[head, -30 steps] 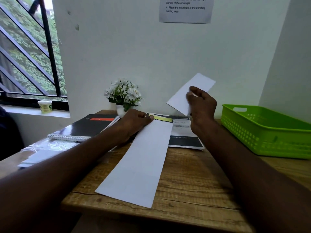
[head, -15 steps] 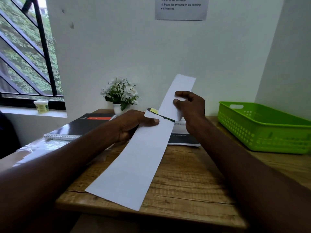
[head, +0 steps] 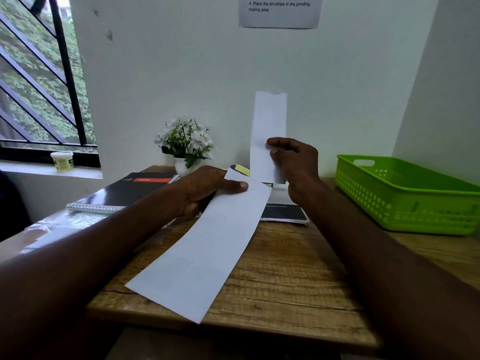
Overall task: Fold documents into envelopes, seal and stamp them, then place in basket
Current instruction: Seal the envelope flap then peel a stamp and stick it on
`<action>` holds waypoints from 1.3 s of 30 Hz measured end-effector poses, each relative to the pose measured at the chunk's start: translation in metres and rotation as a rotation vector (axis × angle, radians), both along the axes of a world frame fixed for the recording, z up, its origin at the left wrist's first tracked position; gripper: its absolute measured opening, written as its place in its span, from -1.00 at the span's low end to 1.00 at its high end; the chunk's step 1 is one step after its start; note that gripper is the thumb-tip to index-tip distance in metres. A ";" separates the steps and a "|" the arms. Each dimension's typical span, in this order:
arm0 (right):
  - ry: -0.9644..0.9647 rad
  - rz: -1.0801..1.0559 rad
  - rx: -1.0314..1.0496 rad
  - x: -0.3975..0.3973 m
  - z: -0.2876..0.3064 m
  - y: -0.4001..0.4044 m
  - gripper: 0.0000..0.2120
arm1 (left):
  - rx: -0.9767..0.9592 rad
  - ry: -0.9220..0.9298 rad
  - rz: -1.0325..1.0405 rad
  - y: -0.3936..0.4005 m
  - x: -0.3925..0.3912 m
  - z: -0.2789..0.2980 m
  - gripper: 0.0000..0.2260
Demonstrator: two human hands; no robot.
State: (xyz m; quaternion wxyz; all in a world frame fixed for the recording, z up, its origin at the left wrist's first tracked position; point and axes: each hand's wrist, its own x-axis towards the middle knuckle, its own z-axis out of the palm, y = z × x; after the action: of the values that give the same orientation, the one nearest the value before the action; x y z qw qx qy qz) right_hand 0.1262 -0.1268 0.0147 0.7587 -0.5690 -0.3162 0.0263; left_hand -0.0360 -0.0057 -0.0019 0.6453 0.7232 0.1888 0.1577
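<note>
Left hand [head: 205,189] pinches far end of long white folded paper sheet [head: 205,253] on wooden table [head: 285,281]. Right hand [head: 293,162] pinches upright narrow white paper envelope [head: 268,128]; green plastic basket [head: 405,196] far right.

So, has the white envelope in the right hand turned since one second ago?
Yes. The envelope in the right hand leaned right toward the green basket before; now it stands upright against the wall.

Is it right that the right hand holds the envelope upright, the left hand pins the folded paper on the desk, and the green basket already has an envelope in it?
Not quite. The head view shows the green basket with no envelope in it. The rest holds: the right hand holds the envelope upright, and the left hand pins the folded paper on the desk.
</note>
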 end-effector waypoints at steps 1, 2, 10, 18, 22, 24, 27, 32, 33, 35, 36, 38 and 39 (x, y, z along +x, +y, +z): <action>0.003 0.026 -0.008 -0.001 0.000 0.000 -0.71 | 0.015 0.002 -0.002 0.000 0.000 0.000 -0.67; 0.005 0.055 -0.022 -0.002 0.000 0.000 -0.73 | 0.029 0.005 -0.004 0.000 0.001 -0.001 -0.66; 0.158 0.239 -0.052 -0.008 -0.001 0.005 -0.80 | 0.009 -0.021 0.004 0.002 0.002 -0.001 -0.66; 0.376 0.421 0.016 -0.011 -0.004 0.005 -0.67 | -0.054 -0.090 0.024 0.001 0.000 0.001 -0.70; 0.365 0.448 -0.048 -0.013 -0.006 0.007 -0.74 | -0.082 -0.113 0.053 0.002 0.000 0.001 -0.66; 0.397 0.408 -0.038 -0.013 -0.007 0.010 -0.68 | -0.046 -0.102 0.064 0.003 0.001 0.001 -0.67; 0.488 0.366 0.000 -0.011 -0.007 0.009 -0.61 | 0.028 -0.064 0.050 0.000 0.000 0.003 -0.69; 0.511 0.307 -0.032 -0.004 -0.007 0.003 -0.55 | 0.032 -0.040 0.021 -0.006 -0.001 0.002 -0.69; 0.510 0.305 -0.031 -0.004 -0.007 0.002 -0.57 | 0.021 -0.043 0.019 -0.006 -0.002 0.002 -0.69; 0.496 0.296 -0.042 -0.003 -0.007 0.002 -0.63 | 0.008 -0.053 0.029 -0.006 -0.002 0.003 -0.69; 0.492 0.291 -0.049 -0.003 -0.007 0.002 -0.63 | 0.004 -0.056 0.038 -0.006 -0.003 0.003 -0.70; 0.486 0.291 -0.076 -0.002 -0.007 0.003 -0.62 | 0.005 -0.053 0.050 -0.005 -0.004 0.003 -0.71; 0.482 0.296 -0.101 -0.002 -0.007 0.002 -0.63 | 0.011 -0.047 0.053 -0.004 -0.004 0.003 -0.70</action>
State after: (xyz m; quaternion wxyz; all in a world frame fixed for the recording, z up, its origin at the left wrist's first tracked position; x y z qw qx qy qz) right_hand 0.1245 -0.1248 0.0075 0.7706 -0.5310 -0.2047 0.2869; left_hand -0.0395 -0.0100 0.0008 0.6411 0.7177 0.1915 0.1928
